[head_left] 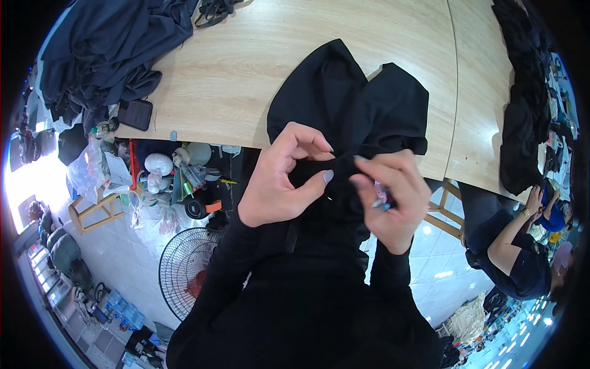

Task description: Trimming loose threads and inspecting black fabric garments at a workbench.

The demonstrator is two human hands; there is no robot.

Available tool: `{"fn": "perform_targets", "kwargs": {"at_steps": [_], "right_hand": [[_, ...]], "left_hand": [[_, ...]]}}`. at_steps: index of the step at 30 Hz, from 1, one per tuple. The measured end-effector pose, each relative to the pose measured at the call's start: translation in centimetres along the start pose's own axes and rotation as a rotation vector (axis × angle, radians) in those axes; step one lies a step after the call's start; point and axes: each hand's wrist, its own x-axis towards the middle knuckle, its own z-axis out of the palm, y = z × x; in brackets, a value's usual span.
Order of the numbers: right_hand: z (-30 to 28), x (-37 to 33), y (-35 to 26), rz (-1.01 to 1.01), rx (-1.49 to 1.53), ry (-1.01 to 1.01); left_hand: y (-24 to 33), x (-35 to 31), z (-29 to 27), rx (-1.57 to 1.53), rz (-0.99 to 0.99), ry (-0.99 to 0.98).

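Navy cloth (117, 52) lies heaped at the far left of the pale wooden table (215, 86); we note a dark phone (134, 115) just beside it, near the table's edge. Nearer us, below table level, stands a round wire-caged fan (190, 270). Centre: our left hand (279, 181) grasps a fold of the black garment (344, 104), thumb on the near side, fingers bent on the far side. The garment reaches from our hands onto the table, its far end spread in two lobes. Our right hand (396, 194) is curled around a small pink thing (381, 192), mostly hidden; we cannot tell whether its thumb and forefinger also pinch the fabric. Right: dark cloth (522, 92) runs along the table's end, with a person (516, 264) near it.
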Motion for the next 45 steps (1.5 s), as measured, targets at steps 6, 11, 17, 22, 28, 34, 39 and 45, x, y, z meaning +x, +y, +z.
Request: {"fn": "perform_targets", "kwargs": {"at_steps": [6,11,17,22,28,34,39,45], "right_hand": [[2.3,-0.4,0.5,-0.013,-0.053,-0.031],[1.8,-1.0,2.5,0.122,0.083,0.071],[1.3,-0.4,0.5,0.084,0.022,0.035],[3.3,-0.7,1.0,-0.003,-0.087,0.045],[1.3,-1.4,2.3,0.169,0.039,0.092],[2.3,-1.3,1.9,0.208,0.051,0.206],[0.9,-2.5,3.7,0.336,0.076,0.224],[-0.8,-0.7,1.9,0.453,0.218,0.066]], "left_hand": [[-0.4,0.3,0.9,0.259,0.183,0.055],[-1.4,-0.4,0.8,0.191,0.141,0.082],[-1.5,-0.1,0.7,0.148,0.12,0.081],[-1.5,-0.2,1.0,0.084,0.083,0.128],[-1.9,-0.3,1.0,0.049,0.06,0.136],[-1.6,-0.1,0.8,0.022,0.059,0.123],[-1.7,0.0,0.5,-0.024,0.034,0.124],[-2.0,0.0,0.1,-0.035,0.035,0.101]]}}
